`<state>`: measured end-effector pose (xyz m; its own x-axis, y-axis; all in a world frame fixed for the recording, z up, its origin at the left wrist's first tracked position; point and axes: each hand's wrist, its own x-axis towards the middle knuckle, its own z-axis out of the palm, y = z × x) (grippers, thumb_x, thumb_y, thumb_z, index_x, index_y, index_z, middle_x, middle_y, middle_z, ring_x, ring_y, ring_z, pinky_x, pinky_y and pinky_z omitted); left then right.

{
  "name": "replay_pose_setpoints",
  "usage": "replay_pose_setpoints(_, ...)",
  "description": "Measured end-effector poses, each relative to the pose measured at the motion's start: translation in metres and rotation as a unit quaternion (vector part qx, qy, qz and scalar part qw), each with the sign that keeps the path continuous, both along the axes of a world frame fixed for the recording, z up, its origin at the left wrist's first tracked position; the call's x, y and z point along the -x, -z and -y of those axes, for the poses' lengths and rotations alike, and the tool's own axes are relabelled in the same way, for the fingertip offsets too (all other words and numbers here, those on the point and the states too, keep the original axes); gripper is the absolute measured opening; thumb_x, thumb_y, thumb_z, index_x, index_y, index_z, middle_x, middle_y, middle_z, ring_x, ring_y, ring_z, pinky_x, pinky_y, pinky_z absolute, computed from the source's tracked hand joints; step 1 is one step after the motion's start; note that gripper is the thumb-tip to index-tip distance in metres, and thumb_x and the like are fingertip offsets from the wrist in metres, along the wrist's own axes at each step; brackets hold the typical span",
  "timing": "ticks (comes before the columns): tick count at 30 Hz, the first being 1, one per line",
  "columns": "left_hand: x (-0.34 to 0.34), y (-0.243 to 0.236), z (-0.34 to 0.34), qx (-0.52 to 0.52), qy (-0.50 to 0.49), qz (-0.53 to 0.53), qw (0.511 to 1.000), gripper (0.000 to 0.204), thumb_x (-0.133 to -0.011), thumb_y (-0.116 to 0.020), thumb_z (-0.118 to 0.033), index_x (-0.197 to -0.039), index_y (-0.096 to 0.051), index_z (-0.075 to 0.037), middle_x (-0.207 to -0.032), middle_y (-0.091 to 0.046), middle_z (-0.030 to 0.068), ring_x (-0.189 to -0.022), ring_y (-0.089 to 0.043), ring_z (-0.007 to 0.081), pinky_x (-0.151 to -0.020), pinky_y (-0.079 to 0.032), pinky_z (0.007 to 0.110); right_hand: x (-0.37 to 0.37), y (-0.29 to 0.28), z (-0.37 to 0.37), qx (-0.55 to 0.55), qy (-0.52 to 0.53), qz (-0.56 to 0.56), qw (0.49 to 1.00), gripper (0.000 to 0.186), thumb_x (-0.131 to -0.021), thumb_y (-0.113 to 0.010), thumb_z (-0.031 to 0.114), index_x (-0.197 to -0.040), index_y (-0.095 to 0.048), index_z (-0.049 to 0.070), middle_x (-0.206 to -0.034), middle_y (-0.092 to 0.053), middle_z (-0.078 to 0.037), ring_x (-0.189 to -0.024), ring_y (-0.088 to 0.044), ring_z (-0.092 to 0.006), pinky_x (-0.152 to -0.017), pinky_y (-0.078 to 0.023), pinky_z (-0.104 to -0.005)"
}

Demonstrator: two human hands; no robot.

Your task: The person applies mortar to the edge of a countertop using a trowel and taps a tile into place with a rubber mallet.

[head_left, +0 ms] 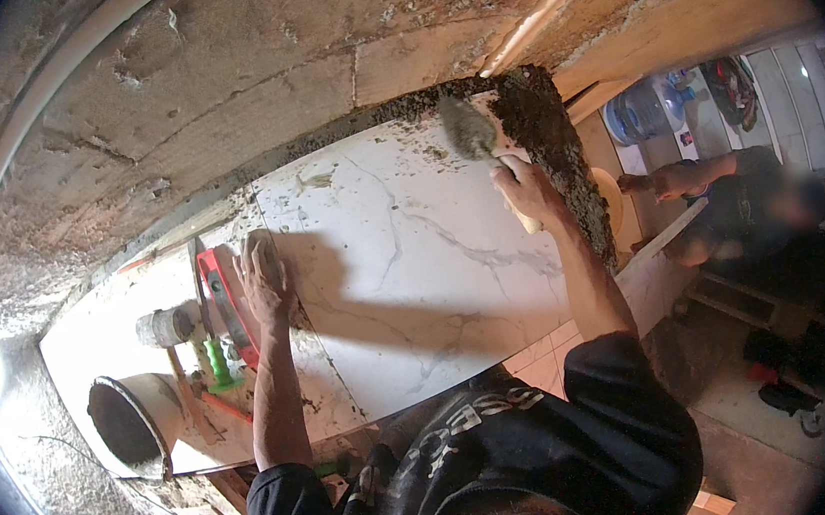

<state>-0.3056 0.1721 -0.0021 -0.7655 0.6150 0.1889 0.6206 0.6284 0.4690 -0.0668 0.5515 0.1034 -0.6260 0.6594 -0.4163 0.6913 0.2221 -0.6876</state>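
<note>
possibly the trowel (pixel 468 128), right hand's (pixel 526 188) fingers curled round its handle at the white slab's (pixel 472 251) far corner, could scratch if tilted; left hand (pixel 264 278), fingers slightly spread, could slip on grit.

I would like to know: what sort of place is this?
Probably an indoor space under construction or renovation: dark mortar runs along the white marbled slab, the right hand holds a trowel, and a mallet is nearby.

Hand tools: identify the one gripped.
The trowel in the right hand; the mallet, red level and green-handled tool lie ungripped, left of the left hand.
</note>
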Motion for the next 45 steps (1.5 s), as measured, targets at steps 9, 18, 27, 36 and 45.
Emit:
replay_pose_setpoints(9, 0.000, -0.002, 0.000, 0.002, -0.008, -0.007, 1.000, 0.047, -0.083, -0.059, -0.020, -0.126, -0.046, -0.005, -0.141, -0.038, 0.0203, -0.134, -0.033, 0.0335, -0.114, -0.018, 0.049, 0.007, 0.028, -0.058, -0.038, 0.052, 0.021, 0.998, 0.037, -0.094, -0.048, 0.035, -0.105, -0.058, 0.001, -0.072, -0.058, -0.008, -0.056, -0.059, -0.0178, -0.048, -0.046, -0.0331)
replay_pose_setpoints(18, 0.002, 0.004, 0.003, -0.003, -0.004, -0.013, 1.000, 0.047, -0.082, -0.059, -0.019, -0.126, -0.045, -0.006, -0.139, -0.040, 0.0202, -0.134, -0.032, 0.0339, -0.113, -0.019, 0.050, 0.041, 0.045, -0.025, 0.173, 0.310, -0.168, 0.920, 0.033, -0.093, -0.050, 0.031, -0.110, -0.054, 0.003, -0.080, -0.059, -0.009, -0.056, -0.058, -0.0200, -0.045, -0.050, -0.0338)
replay_pose_setpoints(27, 0.003, 0.005, 0.003, 0.013, -0.005, 0.001, 1.000, 0.049, -0.082, -0.058, -0.020, -0.127, -0.044, -0.004, -0.142, -0.036, 0.0200, -0.135, -0.031, 0.0337, -0.115, -0.017, 0.049, 0.054, 0.058, 0.001, 0.361, 0.384, -0.354, 0.773, 0.028, -0.095, -0.046, 0.030, -0.111, -0.053, 0.008, -0.079, -0.059, -0.008, -0.056, -0.055, -0.0188, -0.045, -0.046, -0.0330)
replay_pose_setpoints(36, 0.002, 0.002, 0.004, 0.011, 0.000, 0.005, 1.000, 0.048, -0.084, -0.058, -0.022, -0.126, -0.044, -0.004, -0.142, -0.036, 0.0198, -0.136, -0.029, 0.0334, -0.115, -0.016, 0.049, 0.062, 0.078, -0.010, 0.187, 0.337, -0.212, 0.898, 0.029, -0.094, -0.047, 0.034, -0.108, -0.055, 0.009, -0.080, -0.059, -0.008, -0.058, -0.058, -0.0212, -0.046, -0.049, -0.0361)
replay_pose_setpoints(45, 0.002, 0.003, 0.003, 0.027, -0.010, -0.008, 1.000, 0.046, -0.085, -0.057, -0.023, -0.125, -0.045, -0.003, -0.141, -0.038, 0.0201, -0.135, -0.030, 0.0340, -0.114, -0.017, 0.049, 0.068, 0.057, 0.023, 0.109, 0.230, -0.160, 0.954, 0.031, -0.094, -0.045, 0.031, -0.094, -0.057, 0.002, -0.071, -0.059, -0.011, -0.053, -0.060, -0.0229, -0.045, -0.049, -0.0383)
